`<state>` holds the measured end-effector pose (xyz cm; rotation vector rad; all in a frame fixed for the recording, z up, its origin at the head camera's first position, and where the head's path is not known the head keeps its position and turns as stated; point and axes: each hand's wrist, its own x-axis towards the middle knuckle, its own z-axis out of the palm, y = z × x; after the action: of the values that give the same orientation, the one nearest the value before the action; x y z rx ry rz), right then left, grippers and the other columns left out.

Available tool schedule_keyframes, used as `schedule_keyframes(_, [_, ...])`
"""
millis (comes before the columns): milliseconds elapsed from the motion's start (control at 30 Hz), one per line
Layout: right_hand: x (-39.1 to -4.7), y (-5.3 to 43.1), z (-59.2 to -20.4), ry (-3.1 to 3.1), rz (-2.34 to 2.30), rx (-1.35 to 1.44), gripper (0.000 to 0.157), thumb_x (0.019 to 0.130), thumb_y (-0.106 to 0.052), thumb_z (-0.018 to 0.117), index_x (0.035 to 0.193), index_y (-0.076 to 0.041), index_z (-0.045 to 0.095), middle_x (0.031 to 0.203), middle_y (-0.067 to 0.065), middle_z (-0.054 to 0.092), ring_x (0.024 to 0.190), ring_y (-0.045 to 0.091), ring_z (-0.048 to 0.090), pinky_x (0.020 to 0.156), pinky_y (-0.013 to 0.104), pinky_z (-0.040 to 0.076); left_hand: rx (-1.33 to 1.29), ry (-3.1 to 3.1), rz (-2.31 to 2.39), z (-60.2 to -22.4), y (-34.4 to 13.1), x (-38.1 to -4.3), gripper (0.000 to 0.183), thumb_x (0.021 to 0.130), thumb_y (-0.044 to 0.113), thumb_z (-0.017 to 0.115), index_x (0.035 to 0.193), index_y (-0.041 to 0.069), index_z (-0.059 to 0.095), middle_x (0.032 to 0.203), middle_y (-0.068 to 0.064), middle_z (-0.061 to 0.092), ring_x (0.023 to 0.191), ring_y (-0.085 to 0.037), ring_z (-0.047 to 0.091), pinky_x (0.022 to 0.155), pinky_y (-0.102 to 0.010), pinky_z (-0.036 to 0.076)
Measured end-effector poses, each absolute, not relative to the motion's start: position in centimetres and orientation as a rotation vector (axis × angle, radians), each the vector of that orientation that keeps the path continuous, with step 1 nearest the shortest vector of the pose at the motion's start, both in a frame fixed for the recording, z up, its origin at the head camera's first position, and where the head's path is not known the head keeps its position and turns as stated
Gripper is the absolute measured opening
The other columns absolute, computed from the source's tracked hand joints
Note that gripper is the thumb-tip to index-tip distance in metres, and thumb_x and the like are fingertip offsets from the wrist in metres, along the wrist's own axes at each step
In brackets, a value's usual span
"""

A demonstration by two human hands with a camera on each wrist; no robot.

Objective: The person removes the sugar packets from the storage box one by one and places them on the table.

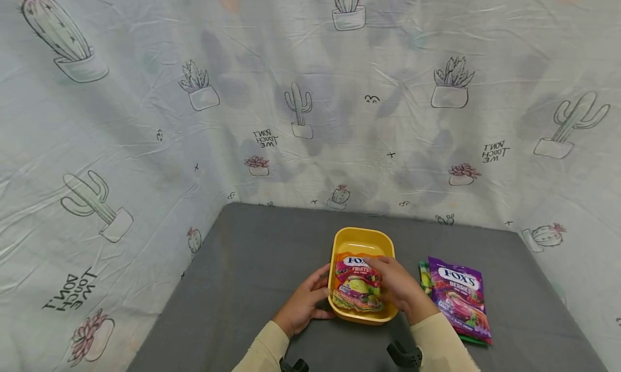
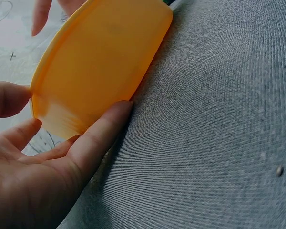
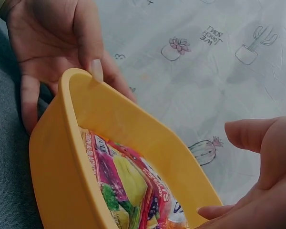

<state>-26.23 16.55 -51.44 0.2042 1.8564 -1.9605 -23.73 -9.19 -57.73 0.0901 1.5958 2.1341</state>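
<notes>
A yellow plastic container (image 1: 361, 242) with rounded corners stands on the grey cloth. In it lies an orange and red candy packet (image 1: 357, 287) labelled FOX'S Fruits. My left hand (image 1: 306, 301) holds the container's near left side; in the left wrist view its fingers (image 2: 97, 131) spread along the yellow outer wall and rim. Over the container's right side reaches my right hand (image 1: 400, 286), fingers relaxed at the packet's right edge, its thumb (image 3: 248, 133) held away in the right wrist view. Some of its fingertips are hidden.
To the right lies a purple FOX'S Berries packet (image 1: 460, 296), overlapping a green packet (image 1: 425, 277). The grey cloth surface (image 1: 271, 248) meets a pale cactus-printed curtain (image 1: 349, 145) at the back and sides.
</notes>
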Motion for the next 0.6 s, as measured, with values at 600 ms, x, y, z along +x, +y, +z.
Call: schedule_keyframes(600, [-26.01,16.41,-51.54,1.923,-1.908,0.215,0.072,0.112,-0.039,0.062,0.159,0.005,0.029,0.140,0.027,0.050,0.101,0.034,0.053,0.097,0.049,0.052,0.088,1.603,2.138,-57.77,-9.19,-23.60,0.068,0.111,0.015,0.061,0.173,0.013,0.033,0.166,-0.023,0.041,0.135,-0.040,0.057,0.088,-0.065,0.060])
